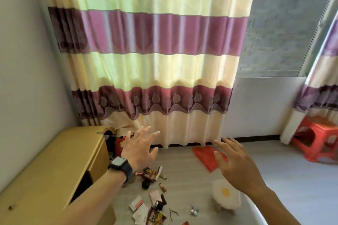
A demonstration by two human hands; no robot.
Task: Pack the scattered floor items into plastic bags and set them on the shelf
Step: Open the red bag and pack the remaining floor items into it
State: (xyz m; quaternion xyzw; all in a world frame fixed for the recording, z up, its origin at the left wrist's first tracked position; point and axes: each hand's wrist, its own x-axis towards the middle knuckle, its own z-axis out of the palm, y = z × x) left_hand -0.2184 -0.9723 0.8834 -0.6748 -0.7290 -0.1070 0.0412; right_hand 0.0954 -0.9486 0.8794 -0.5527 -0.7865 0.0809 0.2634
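Both hands raised mid-frame, holding nothing. Left hand [139, 149], black square smartwatch [119, 165] on its wrist, fingers spread wide, centre-left of frame. Right hand [237, 166], fingers straight and apart, palm down, centre-right. Flat red plastic bag [204, 157] lies on the grey floor [182, 181] between the 2 hands, partly hidden by right fingers. Scattered small items at lower centre: dark snack packet [149, 173], black round lump [145, 184], pink-and-white small box [136, 203], metal nippers [172, 212]. White round stool with yellow egg print [225, 194] just right of them. Yellow wooden cabinet [54, 170] lower left. Red plastic stool [316, 140] far right. Cream-and-purple striped curtain [155, 60] behind.
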